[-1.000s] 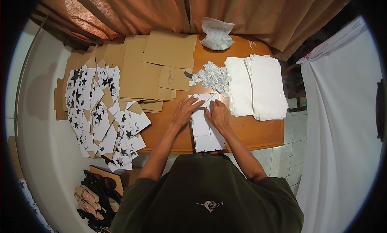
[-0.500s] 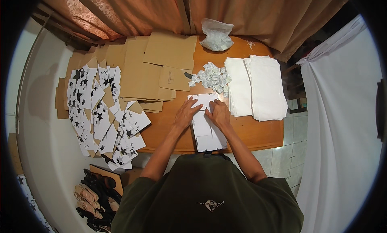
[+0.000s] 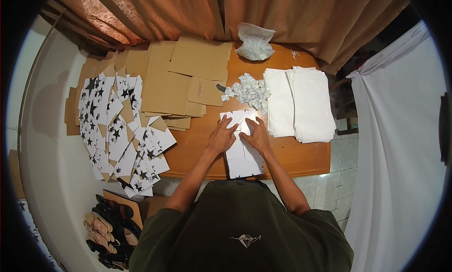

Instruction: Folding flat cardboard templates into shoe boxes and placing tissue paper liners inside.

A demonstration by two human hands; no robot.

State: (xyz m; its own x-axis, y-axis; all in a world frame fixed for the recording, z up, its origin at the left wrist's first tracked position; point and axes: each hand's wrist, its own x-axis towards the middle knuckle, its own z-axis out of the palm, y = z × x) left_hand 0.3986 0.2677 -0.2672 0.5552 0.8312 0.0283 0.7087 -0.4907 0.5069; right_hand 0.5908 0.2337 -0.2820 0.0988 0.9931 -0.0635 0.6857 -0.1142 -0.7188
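A long white folded paper piece [image 3: 244,164] with small black marks along its edges lies at the front of the table, its lower end reaching the table edge. My left hand [image 3: 222,137] rests on its left side, fingers apart and spread over the paper. From the right, my right hand [image 3: 257,135] touches it with bent, separated fingers, the thumb toward the middle. Between both hands the upper part of the paper shows folds and flaps. Just beyond it lies a heap of small clear-and-white sachets [image 3: 248,91], with a small dark piece [image 3: 220,88] at its left.
White sheets [image 3: 312,105] are stacked at the right. Brown cardboard pieces [image 3: 162,88] and star-printed white pieces [image 3: 117,131] cover the left. A plastic bag of sachets [image 3: 254,44] stands at the back by the brown curtain [image 3: 292,18]. Shoes [image 3: 110,232] lie lower left.
My right hand's fingers have spread and shifted slightly on the paper's upper part. The left hand stays at the left side, and the folds between the hands show more.
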